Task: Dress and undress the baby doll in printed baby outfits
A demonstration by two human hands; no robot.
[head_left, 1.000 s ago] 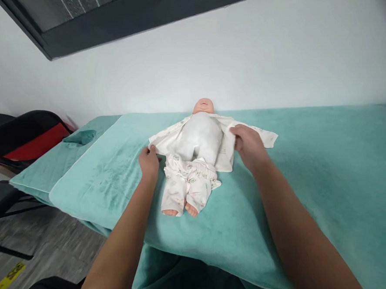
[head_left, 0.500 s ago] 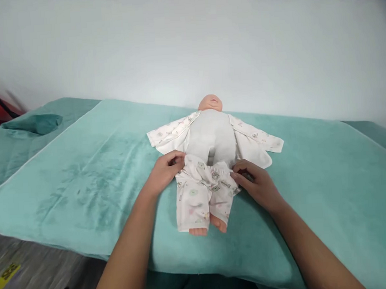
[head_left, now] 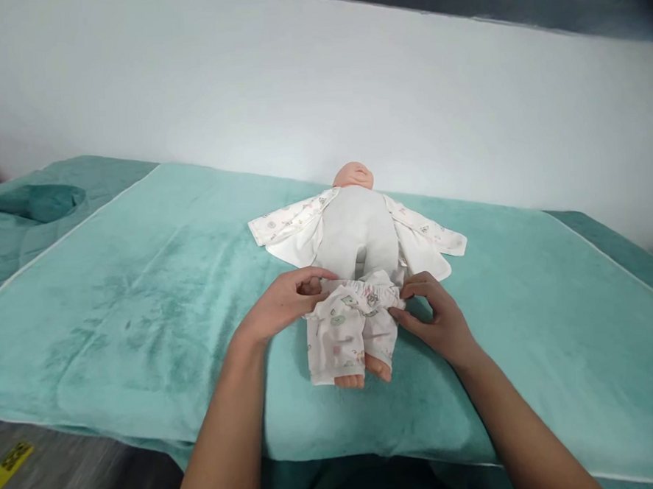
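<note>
The person's left hand (head_left: 283, 304) and right hand (head_left: 440, 317) pinch opposite sides of the gathered waistband (head_left: 382, 296) of white printed cloth trousers (head_left: 337, 340), around the legs (head_left: 382, 254) of a grey-bodied, pink-headed doll (head_left: 358, 217) on teal plush bedding (head_left: 141, 285). Working the waistband seems the step; moving it calls for even grips.
</note>
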